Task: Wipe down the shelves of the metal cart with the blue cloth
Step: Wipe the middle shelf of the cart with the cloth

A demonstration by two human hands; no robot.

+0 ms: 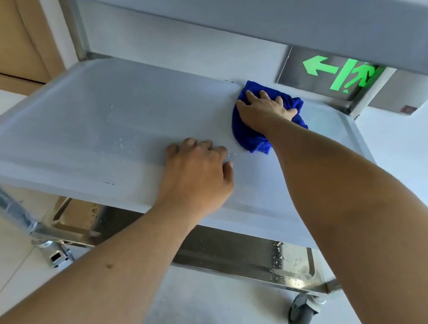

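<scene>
On the middle shelf (82,117) of the wheeled stainless-steel cart, a crumpled bright blue microfibre cloth (249,132) lies near the far right corner, close to the back rim. The right hand (267,109) lies flat on top of the cloth, palm down, fingers spread and fairly straight, their tips reaching toward the shelf's far edge; it presses rather than pinches. The left hand (198,172) rests on the bare metal nearer the front edge, to the left of the cloth and apart from it, its fingers bent at the knuckles with the tips on the surface and holding nothing. Small water droplets (120,144) dot the shelf just left of that hand. Above, the grey underside of the top shelf (228,3) crosses the view. Below, the shiny bottom shelf (222,252) shows droplets too, with a grey caster wheel (301,316) at its right front corner on the pale floor (201,315). Behind the cart, low on the wall, a green-lit exit sign (338,73) with an arrow glows.
</scene>
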